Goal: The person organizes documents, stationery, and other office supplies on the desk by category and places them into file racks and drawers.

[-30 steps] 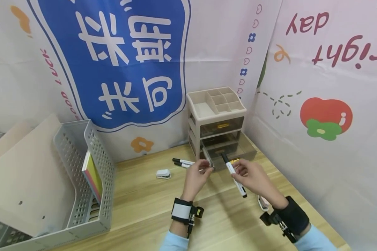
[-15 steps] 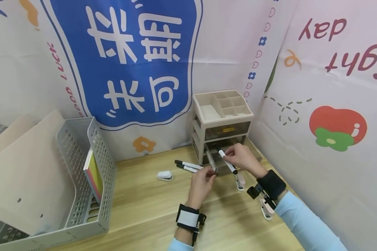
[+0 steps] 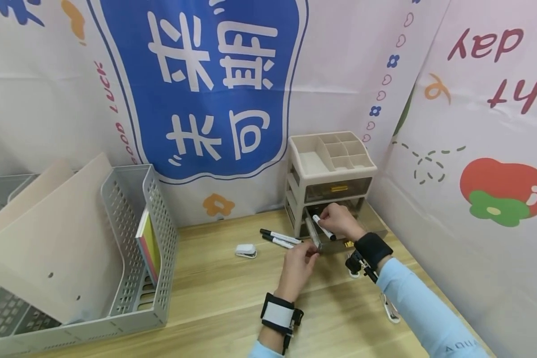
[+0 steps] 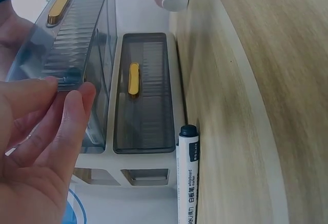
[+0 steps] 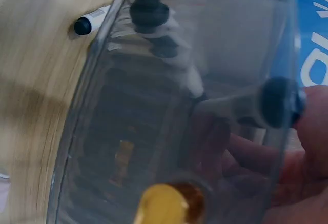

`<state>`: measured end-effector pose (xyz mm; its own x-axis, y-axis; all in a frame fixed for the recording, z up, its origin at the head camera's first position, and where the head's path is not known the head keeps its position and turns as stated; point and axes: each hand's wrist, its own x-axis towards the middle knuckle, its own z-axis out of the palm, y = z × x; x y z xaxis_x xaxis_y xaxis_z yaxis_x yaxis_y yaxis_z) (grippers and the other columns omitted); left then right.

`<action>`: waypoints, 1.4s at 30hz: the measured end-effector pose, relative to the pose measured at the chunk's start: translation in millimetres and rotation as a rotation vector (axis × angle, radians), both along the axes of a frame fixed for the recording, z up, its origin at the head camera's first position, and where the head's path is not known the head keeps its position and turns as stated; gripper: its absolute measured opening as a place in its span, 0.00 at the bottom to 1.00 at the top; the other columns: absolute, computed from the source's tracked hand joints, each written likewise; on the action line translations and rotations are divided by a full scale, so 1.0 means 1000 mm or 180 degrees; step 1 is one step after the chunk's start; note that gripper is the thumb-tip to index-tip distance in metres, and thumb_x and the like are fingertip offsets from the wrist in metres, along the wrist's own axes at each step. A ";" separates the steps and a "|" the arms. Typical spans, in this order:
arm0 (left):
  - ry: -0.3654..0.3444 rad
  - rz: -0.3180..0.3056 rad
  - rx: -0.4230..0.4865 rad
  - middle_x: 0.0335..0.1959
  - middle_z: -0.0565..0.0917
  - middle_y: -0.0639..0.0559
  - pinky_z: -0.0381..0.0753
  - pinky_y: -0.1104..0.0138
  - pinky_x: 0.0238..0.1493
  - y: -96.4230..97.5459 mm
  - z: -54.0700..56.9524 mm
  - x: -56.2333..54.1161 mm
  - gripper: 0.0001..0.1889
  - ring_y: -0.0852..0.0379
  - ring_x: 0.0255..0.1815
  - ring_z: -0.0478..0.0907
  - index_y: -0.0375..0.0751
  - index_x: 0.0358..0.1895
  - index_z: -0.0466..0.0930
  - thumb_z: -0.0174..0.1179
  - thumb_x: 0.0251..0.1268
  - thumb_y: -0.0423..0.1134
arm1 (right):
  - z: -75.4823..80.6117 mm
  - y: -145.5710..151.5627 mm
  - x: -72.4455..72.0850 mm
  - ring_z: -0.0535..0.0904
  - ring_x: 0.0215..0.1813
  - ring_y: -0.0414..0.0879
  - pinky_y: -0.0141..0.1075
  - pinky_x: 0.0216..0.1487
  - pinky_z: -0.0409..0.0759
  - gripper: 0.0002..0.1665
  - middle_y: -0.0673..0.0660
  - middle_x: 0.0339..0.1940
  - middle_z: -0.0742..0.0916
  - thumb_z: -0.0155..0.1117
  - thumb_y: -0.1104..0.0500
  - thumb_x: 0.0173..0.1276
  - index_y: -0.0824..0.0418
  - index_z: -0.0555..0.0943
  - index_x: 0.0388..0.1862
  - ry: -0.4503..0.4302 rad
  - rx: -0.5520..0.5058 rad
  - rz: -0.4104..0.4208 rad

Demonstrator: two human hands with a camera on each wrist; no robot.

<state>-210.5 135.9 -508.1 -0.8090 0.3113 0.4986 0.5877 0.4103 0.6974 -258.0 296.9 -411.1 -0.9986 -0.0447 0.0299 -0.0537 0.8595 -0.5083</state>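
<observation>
A: Right hand?
B: Right hand over the pulled-out drawer. Fingers pinch a white marker, black end to the near side.
A: Marker inside yet?
B: Partly. Right wrist view: tilted, black end at the rim, body seen through the clear front. Touching the bottom? Can't tell.
A: Anything else in there?
B: Dark-ended shapes show through the wall, blurred. Can't tell if they're inside.
A: Left hand?
B: Left hand, thumb and fingers pinching the drawer's near left corner.
A: In the way?
B: Upper drawer and compartment tray sit above the drawer's far part; right hand covers some of the middle. Right wrist strap and its camera partly hide a small stapler near the drawer front. Second stapler nearer, partly behind the right sleeve.
A: Left of the unit?
B: Two loose markers side by side on the worktop, black ends left, other ends near the left hand. White stapler farther left, apart. Bottom drawer pushed in.
A: Far left?
B: Grey file holder, pale folders, thin coloured notebooks. Printed cloth behind.
</observation>
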 end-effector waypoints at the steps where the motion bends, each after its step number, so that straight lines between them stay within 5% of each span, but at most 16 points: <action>1: -0.0011 0.0015 0.0001 0.36 0.88 0.48 0.82 0.79 0.36 0.000 0.000 0.000 0.04 0.58 0.37 0.87 0.39 0.38 0.83 0.67 0.62 0.29 | -0.002 -0.001 -0.001 0.80 0.27 0.46 0.35 0.31 0.78 0.11 0.62 0.32 0.89 0.63 0.62 0.64 0.69 0.87 0.37 0.0037 0.0028 0.0005; 10: 0.0001 0.0075 0.0033 0.35 0.88 0.47 0.82 0.78 0.35 0.002 0.004 0.003 0.04 0.59 0.35 0.86 0.38 0.36 0.83 0.67 0.61 0.28 | -0.017 -0.005 -0.010 0.79 0.27 0.46 0.32 0.26 0.74 0.06 0.60 0.29 0.88 0.68 0.64 0.62 0.68 0.85 0.32 -0.0021 0.0097 -0.0044; 21: 0.0001 0.0004 -0.0013 0.37 0.88 0.46 0.83 0.77 0.36 -0.008 0.010 0.006 0.05 0.57 0.36 0.87 0.37 0.40 0.83 0.64 0.63 0.27 | -0.012 -0.008 -0.009 0.76 0.24 0.44 0.32 0.25 0.72 0.07 0.57 0.24 0.86 0.67 0.62 0.64 0.66 0.85 0.30 -0.0053 0.0164 0.0028; 27: -0.0220 0.0067 0.0062 0.38 0.88 0.46 0.85 0.73 0.40 -0.032 0.020 0.009 0.05 0.55 0.38 0.87 0.36 0.41 0.84 0.62 0.64 0.27 | 0.006 -0.011 0.011 0.86 0.38 0.54 0.43 0.39 0.84 0.12 0.64 0.38 0.89 0.64 0.62 0.67 0.69 0.84 0.44 0.0390 -0.0027 0.0012; 34: -0.0265 0.0385 0.0143 0.38 0.88 0.43 0.86 0.70 0.39 -0.074 0.033 0.009 0.05 0.52 0.38 0.87 0.35 0.40 0.84 0.61 0.64 0.27 | 0.024 -0.045 0.042 0.86 0.37 0.51 0.44 0.41 0.85 0.09 0.60 0.36 0.89 0.63 0.64 0.68 0.66 0.84 0.45 0.0924 -0.0361 0.0393; 38: -0.0303 0.0501 0.0121 0.37 0.88 0.43 0.86 0.71 0.38 -0.090 0.034 0.009 0.04 0.52 0.38 0.88 0.36 0.39 0.84 0.61 0.64 0.27 | 0.016 -0.070 0.050 0.85 0.37 0.48 0.39 0.39 0.85 0.09 0.59 0.36 0.89 0.63 0.65 0.67 0.66 0.84 0.44 0.0913 -0.0291 0.0651; 42: -0.0350 0.0507 0.0121 0.37 0.88 0.44 0.86 0.70 0.38 -0.099 0.033 0.011 0.05 0.51 0.39 0.87 0.38 0.39 0.85 0.60 0.65 0.27 | -0.009 -0.089 0.048 0.85 0.35 0.48 0.37 0.37 0.84 0.08 0.59 0.34 0.89 0.64 0.67 0.64 0.66 0.84 0.42 0.0712 -0.0358 0.0681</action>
